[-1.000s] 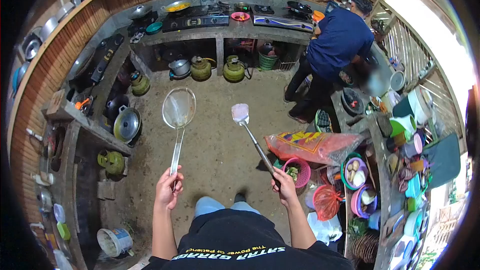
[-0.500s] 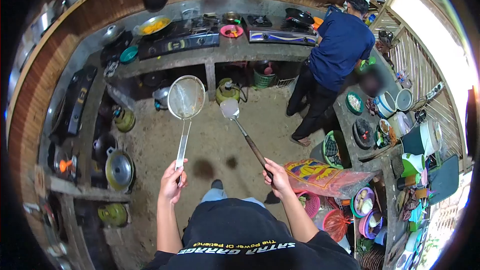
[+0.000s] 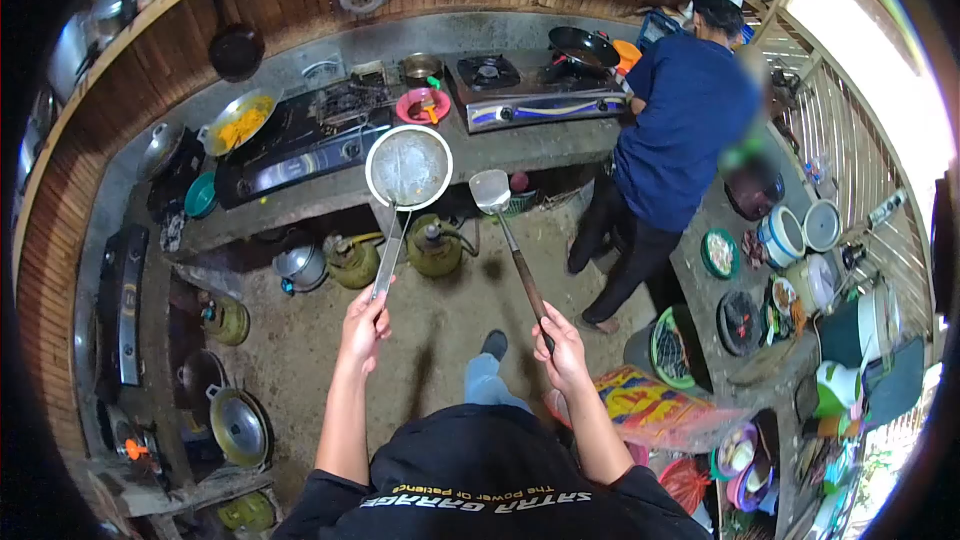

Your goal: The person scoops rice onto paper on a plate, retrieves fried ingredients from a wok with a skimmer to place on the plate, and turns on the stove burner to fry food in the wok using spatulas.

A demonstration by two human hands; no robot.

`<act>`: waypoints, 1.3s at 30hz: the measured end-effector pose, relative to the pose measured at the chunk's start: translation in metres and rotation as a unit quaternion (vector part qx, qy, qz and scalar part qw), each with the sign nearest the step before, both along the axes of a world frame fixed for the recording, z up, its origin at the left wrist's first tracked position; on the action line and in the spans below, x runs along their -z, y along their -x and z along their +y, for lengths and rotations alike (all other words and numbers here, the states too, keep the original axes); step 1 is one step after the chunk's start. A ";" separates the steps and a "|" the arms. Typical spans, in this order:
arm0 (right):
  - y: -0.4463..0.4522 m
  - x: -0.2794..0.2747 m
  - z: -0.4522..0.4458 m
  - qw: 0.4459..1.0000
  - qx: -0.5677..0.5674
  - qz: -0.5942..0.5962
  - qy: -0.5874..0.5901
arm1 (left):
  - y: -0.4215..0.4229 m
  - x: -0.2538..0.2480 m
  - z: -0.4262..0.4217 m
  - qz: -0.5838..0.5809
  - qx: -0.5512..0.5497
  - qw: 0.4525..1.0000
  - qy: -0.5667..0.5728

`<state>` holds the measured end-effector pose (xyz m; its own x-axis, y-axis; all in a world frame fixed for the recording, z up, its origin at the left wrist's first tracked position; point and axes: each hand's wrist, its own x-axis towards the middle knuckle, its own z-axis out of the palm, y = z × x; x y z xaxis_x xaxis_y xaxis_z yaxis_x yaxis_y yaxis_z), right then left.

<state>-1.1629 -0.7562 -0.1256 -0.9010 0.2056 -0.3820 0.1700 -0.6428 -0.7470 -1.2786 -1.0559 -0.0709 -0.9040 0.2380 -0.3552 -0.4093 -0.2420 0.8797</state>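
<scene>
My left hand (image 3: 366, 329) is closed round the metal handle of a round mesh strainer (image 3: 409, 168), whose head points away from me. In my right hand (image 3: 558, 345) is the dark handle of a spatula (image 3: 491, 192) with a flat metal blade, held up to the right of the strainer. From this view the strainer overlaps the front edge of the counter (image 3: 330, 175). The two tools do not touch each other.
Ahead stand a stove (image 3: 545, 110), a pan of yellow food (image 3: 240, 124) and a pink plate (image 3: 422, 106). Gas cylinders (image 3: 433, 246) sit below. A person in blue (image 3: 680, 130) stands at the right counter. A plastic sack (image 3: 650, 405) lies at lower right.
The view has moved forward, and the stoves and counter ahead appear nearer. Both hands still hold their tools, now further right in view. The person in blue remains at the right counter.
</scene>
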 end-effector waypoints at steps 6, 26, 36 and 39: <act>0.138 -0.005 0.083 0.999 0.036 0.032 -0.022 | 0.136 0.007 0.104 0.007 -0.013 1.000 -0.016; 0.608 0.019 0.311 0.795 0.268 -0.062 -0.541 | 0.623 0.022 0.465 0.316 0.053 0.893 0.318; 0.701 0.051 0.400 0.709 0.239 -0.158 -0.645 | 0.743 0.091 0.581 0.400 0.092 0.833 0.372; 0.717 0.063 0.416 0.698 0.234 -0.160 -0.657 | 0.759 0.103 0.601 0.352 0.117 0.844 0.388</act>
